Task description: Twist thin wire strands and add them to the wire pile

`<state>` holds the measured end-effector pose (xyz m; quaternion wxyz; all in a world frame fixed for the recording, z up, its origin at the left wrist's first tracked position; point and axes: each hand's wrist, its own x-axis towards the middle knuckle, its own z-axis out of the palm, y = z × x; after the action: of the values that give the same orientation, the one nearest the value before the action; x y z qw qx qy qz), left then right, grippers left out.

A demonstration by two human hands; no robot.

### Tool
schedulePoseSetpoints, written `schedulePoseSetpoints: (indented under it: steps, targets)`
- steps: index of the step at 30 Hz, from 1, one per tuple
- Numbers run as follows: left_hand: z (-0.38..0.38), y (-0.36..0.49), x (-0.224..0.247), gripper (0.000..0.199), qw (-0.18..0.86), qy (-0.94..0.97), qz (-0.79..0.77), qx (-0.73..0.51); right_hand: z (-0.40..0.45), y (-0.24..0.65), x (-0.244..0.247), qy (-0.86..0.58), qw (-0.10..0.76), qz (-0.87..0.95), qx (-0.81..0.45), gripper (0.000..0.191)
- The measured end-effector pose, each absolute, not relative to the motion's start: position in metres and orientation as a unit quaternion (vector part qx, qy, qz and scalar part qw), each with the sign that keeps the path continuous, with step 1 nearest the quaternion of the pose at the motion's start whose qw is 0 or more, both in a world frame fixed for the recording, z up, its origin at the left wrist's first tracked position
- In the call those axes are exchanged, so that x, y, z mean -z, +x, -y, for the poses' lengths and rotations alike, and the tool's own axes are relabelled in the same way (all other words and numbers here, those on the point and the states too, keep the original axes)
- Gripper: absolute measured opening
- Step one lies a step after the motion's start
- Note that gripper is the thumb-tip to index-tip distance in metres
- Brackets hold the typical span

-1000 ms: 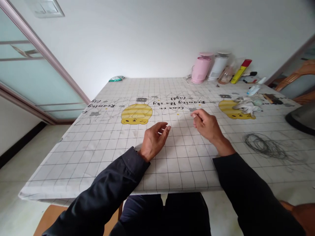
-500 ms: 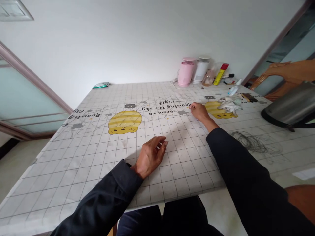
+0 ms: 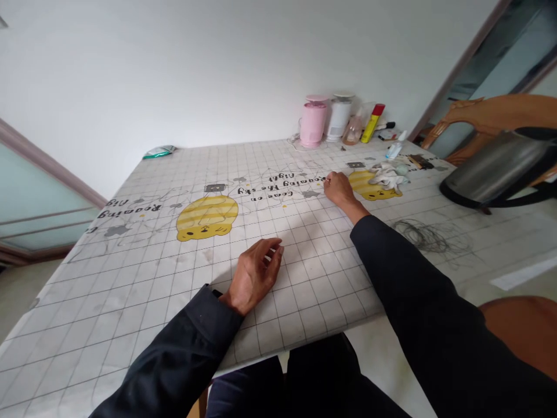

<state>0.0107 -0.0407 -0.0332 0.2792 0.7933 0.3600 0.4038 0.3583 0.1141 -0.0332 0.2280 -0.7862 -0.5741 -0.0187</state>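
Observation:
My left hand (image 3: 255, 273) rests on its side on the checked tablecloth (image 3: 169, 307), fingers curved with a gap between them and the thumb, and nothing visible in it. Farther off to the right, my right hand (image 3: 342, 191) has its fingers bent together over the printed lettering; whatever may be between the fingertips is too small to make out. Just right of that hand lies a crumpled whitish cloth (image 3: 389, 176). A loose tangle of thin dark wire (image 3: 422, 235) lies beside my right forearm.
Along the wall stand a pink device (image 3: 313, 123), a white device (image 3: 339, 120), a bottle (image 3: 352, 129) and a yellow can (image 3: 372, 125). A small spray bottle (image 3: 395, 146), a metal kettle (image 3: 500, 168) and a wooden chair (image 3: 491, 119) are at the right. A green packet (image 3: 159, 152) lies far left.
The view has turned slightly to the right, so everything on the table appears shifted left. Both hands keep nearly the same pose and place on the cloth.

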Motion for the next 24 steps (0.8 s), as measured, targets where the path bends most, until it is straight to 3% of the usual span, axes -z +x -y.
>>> schedulePoseSetpoints:
  steps: [7,11,13,15,17,24]
  targets:
    - [0.041,0.008,0.033,0.029,0.281,0.799,-0.370,-0.382,-0.055,0.391,-0.037,-0.724,0.222,0.652,0.038,0.013]
    - [0.040,0.007,0.031,0.031,0.275,0.801,-0.375,-0.376,0.018,0.461,-0.094,-0.700,0.195,0.683,0.073,0.014]
    - [0.040,0.007,0.031,0.030,0.274,0.806,-0.370,-0.373,0.058,0.501,-0.111,-0.728,0.130,0.671,0.045,0.029]
    - [0.041,0.007,0.030,0.029,0.271,0.811,-0.364,-0.368,0.092,0.537,-0.110,-0.767,0.076,0.637,-0.002,0.054]
    - [0.041,0.008,0.030,0.028,0.269,0.815,-0.360,-0.365,0.115,0.564,-0.095,-0.814,0.042,0.579,-0.037,0.055]
    - [0.038,0.010,0.033,0.032,0.287,0.813,-0.366,-0.350,0.132,0.595,-0.024,-0.890,0.125,0.438,0.014,0.016]
